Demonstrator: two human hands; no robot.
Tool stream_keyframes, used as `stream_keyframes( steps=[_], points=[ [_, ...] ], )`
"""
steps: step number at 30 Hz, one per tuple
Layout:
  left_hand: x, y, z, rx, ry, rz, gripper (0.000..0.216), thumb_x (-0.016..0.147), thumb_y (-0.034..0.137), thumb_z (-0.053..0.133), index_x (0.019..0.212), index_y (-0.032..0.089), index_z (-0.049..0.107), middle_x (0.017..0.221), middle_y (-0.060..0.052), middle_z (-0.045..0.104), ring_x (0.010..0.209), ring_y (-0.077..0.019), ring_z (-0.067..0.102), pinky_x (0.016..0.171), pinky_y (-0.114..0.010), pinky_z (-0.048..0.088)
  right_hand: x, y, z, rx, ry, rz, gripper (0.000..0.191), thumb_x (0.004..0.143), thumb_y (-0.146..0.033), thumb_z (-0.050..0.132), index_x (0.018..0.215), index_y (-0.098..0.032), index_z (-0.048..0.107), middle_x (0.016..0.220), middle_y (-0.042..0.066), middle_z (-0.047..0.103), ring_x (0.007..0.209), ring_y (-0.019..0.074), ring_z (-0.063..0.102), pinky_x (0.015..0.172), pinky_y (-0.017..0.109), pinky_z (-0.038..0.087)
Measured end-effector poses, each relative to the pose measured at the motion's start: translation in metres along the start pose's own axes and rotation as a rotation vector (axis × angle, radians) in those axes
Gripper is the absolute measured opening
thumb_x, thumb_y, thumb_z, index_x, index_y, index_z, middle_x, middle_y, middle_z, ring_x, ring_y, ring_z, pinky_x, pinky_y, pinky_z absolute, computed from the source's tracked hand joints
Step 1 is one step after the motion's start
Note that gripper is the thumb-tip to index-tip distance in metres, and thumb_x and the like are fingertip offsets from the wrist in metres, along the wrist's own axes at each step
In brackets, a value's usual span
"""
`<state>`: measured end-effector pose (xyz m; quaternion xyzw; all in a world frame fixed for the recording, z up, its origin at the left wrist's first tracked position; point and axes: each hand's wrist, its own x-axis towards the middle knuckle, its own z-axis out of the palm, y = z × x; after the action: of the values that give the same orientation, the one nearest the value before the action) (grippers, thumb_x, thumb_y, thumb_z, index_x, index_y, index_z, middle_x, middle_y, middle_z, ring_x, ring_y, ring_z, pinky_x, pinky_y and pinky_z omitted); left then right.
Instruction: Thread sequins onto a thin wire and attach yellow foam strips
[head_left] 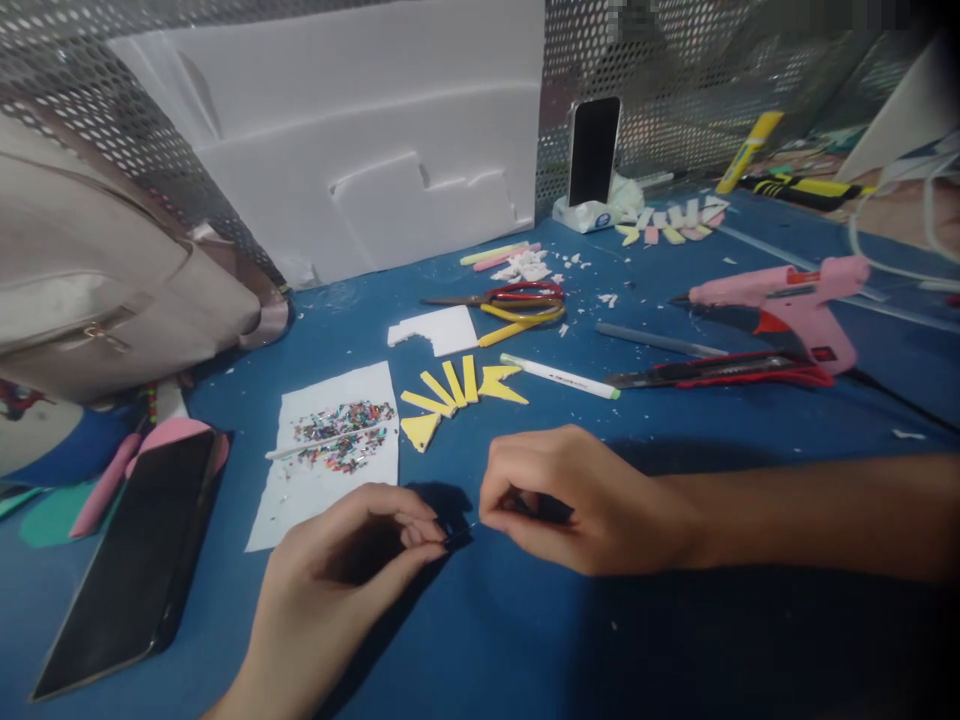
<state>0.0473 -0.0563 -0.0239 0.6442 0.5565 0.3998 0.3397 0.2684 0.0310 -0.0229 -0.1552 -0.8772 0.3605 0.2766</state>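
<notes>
My left hand [349, 560] is closed in a pinch at the front of the blue table, its fingertips by a small dark spot that may be shadow. Facing it across a narrow gap, my right hand [592, 500] also has thumb and fingers pressed together. A faint thin strand seems to show between the two hands, too fine to name. Just beyond them lie several yellow strips [453, 383], a yellow triangle [420, 432] and a yellow jagged piece [502, 383]. By my left hand, a white sheet [274, 510] bears colourful glitter bits [345, 435] and a thin white stick [330, 441].
A black phone [135, 560] and a beige bag [112, 250] are at left. Scissors [525, 298], a white-green marker [562, 376], a red-handled cutter [720, 370] and a pink glue gun [795, 295] lie beyond my hands. Another phone [594, 150] stands before white foam board [360, 130].
</notes>
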Motion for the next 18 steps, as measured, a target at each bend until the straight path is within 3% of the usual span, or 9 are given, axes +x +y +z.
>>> stream_keyframes(
  steps=[8, 18],
  points=[
    [-0.0041, 0.0046, 0.0013, 0.063, 0.032, 0.038, 0.012, 0.081, 0.019, 0.072, 0.085, 0.029, 0.067, 0.078, 0.006, 0.070, 0.072, -0.0129, 0.067, 0.069, -0.023, 0.054, -0.0003, 0.0017, 0.0020, 0.034, 0.041, -0.057, 0.005, 0.088, -0.010, 0.055, 0.089, -0.015, 0.057, 0.078, 0.000, 0.060, 0.065, 0.0077, 0.049, 0.063, 0.019, 0.038],
    [-0.0036, 0.0050, 0.0022, 0.077, 0.019, 0.048, 0.012, 0.080, 0.019, 0.072, 0.086, 0.029, 0.067, 0.078, 0.007, 0.070, 0.072, -0.0113, 0.067, 0.069, -0.021, 0.054, 0.0002, 0.0002, 0.0007, 0.034, 0.029, -0.046, 0.003, 0.088, -0.011, 0.056, 0.086, -0.014, 0.057, 0.077, -0.002, 0.058, 0.064, 0.0060, 0.048, 0.063, 0.018, 0.037]
  ],
)
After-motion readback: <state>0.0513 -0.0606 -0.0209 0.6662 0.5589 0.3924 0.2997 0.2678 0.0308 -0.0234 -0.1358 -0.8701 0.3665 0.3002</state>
